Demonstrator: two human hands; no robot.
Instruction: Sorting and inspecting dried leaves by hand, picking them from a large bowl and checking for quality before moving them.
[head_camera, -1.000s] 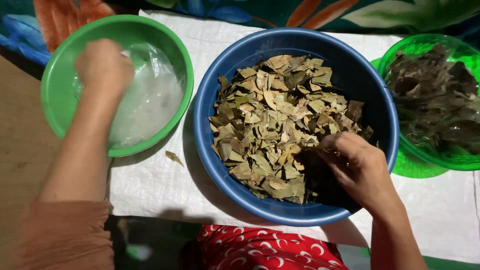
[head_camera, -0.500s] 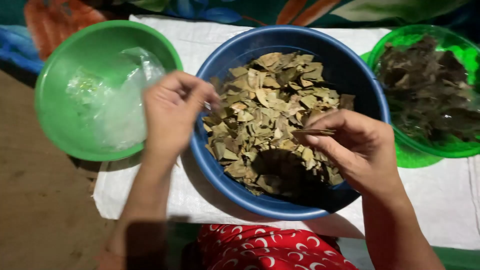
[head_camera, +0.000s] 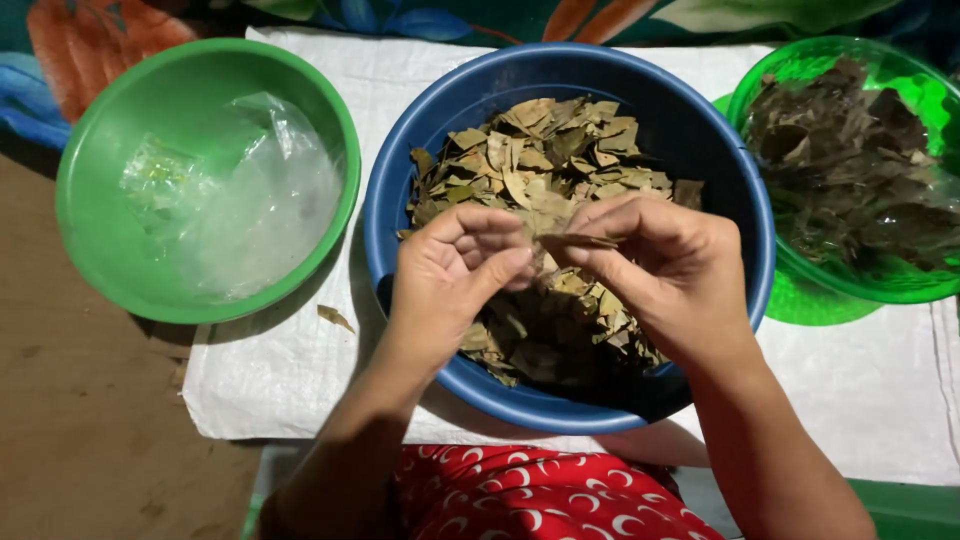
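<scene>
Left hand (head_camera: 455, 275) and right hand (head_camera: 660, 265) together pinch one dried leaf (head_camera: 580, 240) above the blue bowl (head_camera: 400, 170). A green bowl (head_camera: 100, 250) holding clear plastic sits left of it.

Your left hand (head_camera: 455, 275) and right hand (head_camera: 655, 265) cover the leaves under them in the blue basin (head_camera: 720, 170). The dark-leaf green bowl (head_camera: 800, 70) runs off the right edge. The clear plastic bags (head_camera: 235, 210) blur together, uncountable.

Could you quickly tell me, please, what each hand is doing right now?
Left hand: fingers pinched on one end of a dried leaf over the blue bowl.
Right hand: fingers pinched on the same leaf's other end.
</scene>
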